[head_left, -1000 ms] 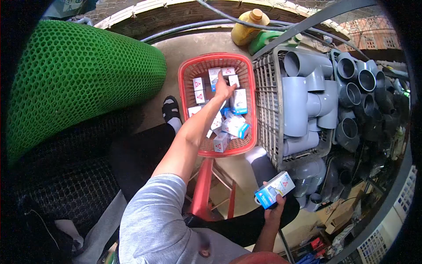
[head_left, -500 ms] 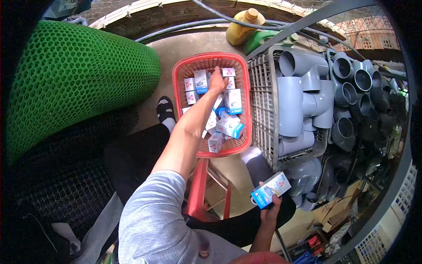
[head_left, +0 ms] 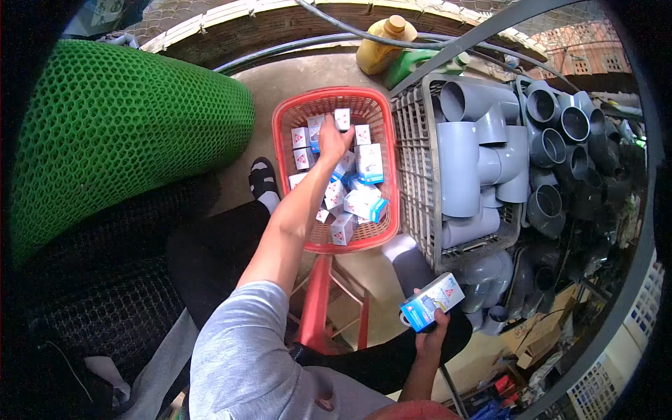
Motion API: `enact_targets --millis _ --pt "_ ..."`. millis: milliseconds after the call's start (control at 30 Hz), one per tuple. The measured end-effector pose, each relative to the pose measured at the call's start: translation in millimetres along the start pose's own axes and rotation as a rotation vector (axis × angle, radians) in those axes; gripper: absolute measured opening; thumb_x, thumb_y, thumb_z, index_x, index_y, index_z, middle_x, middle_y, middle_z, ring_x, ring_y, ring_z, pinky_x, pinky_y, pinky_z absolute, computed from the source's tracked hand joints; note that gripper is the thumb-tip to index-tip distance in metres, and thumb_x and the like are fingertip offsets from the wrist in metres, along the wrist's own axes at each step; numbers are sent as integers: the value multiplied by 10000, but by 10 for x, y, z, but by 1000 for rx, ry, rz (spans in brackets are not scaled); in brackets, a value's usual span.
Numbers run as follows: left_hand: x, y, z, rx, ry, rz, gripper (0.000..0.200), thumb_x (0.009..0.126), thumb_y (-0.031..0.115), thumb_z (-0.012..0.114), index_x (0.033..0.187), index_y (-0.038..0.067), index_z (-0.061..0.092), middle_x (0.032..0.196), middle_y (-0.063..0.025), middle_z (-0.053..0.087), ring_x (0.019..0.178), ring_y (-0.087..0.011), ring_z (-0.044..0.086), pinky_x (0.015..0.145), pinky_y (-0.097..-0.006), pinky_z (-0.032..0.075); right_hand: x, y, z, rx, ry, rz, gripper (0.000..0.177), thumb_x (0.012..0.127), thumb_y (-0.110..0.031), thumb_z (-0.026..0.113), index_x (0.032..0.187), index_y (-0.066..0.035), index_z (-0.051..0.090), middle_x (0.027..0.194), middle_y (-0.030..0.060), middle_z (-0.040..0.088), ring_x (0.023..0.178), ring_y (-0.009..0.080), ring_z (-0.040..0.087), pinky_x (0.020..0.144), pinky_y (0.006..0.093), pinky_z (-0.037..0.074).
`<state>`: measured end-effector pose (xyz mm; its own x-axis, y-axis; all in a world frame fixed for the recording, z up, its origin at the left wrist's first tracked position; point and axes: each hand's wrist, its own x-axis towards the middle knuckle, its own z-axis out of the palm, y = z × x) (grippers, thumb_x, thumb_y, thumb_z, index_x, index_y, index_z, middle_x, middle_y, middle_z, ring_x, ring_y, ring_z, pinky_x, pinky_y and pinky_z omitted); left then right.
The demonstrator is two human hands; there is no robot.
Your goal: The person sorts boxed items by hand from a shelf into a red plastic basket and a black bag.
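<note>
My left hand reaches into a red plastic basket, its fingers closed round a small white box with red marks. Just left of the fingers stands a blue-and-white box. More small cartons lie about in the basket, some upright in rows, others tipped over, such as a tilted blue-and-white carton near the front. Low on the right, over my leg, my right hand grips a larger blue-and-white box with its thumb across the front.
A grey crate of grey pipe fittings stands right of the basket, with darker fittings beyond. A roll of green mesh fills the left. Yellow and green jugs stand behind. Under the basket is a red stool.
My left hand has shifted left within the basket, and a small white box has come along from the back right corner. My right hand keeps its box in nearly the same place.
</note>
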<state>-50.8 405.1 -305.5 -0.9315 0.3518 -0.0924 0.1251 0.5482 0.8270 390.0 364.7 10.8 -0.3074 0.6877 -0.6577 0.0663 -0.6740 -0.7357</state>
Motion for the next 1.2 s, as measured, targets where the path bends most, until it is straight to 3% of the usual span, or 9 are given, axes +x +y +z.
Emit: enact_targets --millis 300,367,400,500,767,933,1000,1133,1200 --pt "-18 -140 174 45 -270 -160 747 747 435 816 1268 -46 580 1081 -314 718 1067 -442 700 945 -490 562 11 60 -71 -7 20 9 850 852 -354 677 1537 18 336 1352 303 598 1207 374 646 991 518 574" --pt "118 302 -73 164 -395 -285 856 748 432 818 1396 -26 497 1262 -338 644 1201 -452 635 1014 -475 532 4 16 0 -14 19 7 848 853 -353 675 1536 18 337 1354 304 597 1210 372 644 995 512 572" --pt "96 88 154 190 -98 -152 944 777 460 806 1468 -48 415 1477 -371 450 1327 -493 515 1126 -468 436 8 -3 21 -19 21 6 846 853 -351 673 1535 19 337 1356 305 596 1213 370 643 999 507 570" --pt "259 -301 258 257 -290 236 1035 775 394 818 1536 -56 280 1500 -369 406 1343 -503 486 1150 -460 413 5 4 2 -46 17 18 841 851 -350 670 1532 19 342 1358 308 596 1210 367 645 1005 493 568" --pt "222 -244 -106 356 -668 268 858 693 279 886 1395 4 477 1354 -256 541 1253 -452 558 1080 -470 478 7 -21 47 -49 25 38 836 848 -358 681 1512 35 359 1340 306 608 1184 359 660 995 483 575" --pt "159 -91 -96 369 -587 222 766 623 109 870 1293 23 510 1332 -240 541 1188 -451 608 1004 -482 545 25 27 25 -48 9 9 833 845 -358 685 1504 39 364 1328 312 616 1168 357 669 989 482 579" --pt "305 49 -117 513 -848 172 737 638 100 862 1288 1 528 1351 -258 563 1198 -437 613 1008 -475 542 31 65 -20 -32 32 10 849 843 -370 695 1508 36 355 1333 314 608 1170 363 667 984 489 582" --pt "334 -102 -45 481 -827 167 660 670 92 844 1255 -22 564 1332 -273 595 1204 -425 618 1011 -472 536 33 49 -7 -60 13 16 867 839 -379 704 1514 30 345 1336 313 605 1173 365 665 981 496 583" --pt "324 -223 52 318 -547 282 616 699 69 807 1267 -11 582 1334 -266 596 1208 -424 621 1014 -478 533 43 65 -25 -47 12 17 885 833 -391 711 1520 24 337 1335 311 607 1169 364 667 975 495 586"
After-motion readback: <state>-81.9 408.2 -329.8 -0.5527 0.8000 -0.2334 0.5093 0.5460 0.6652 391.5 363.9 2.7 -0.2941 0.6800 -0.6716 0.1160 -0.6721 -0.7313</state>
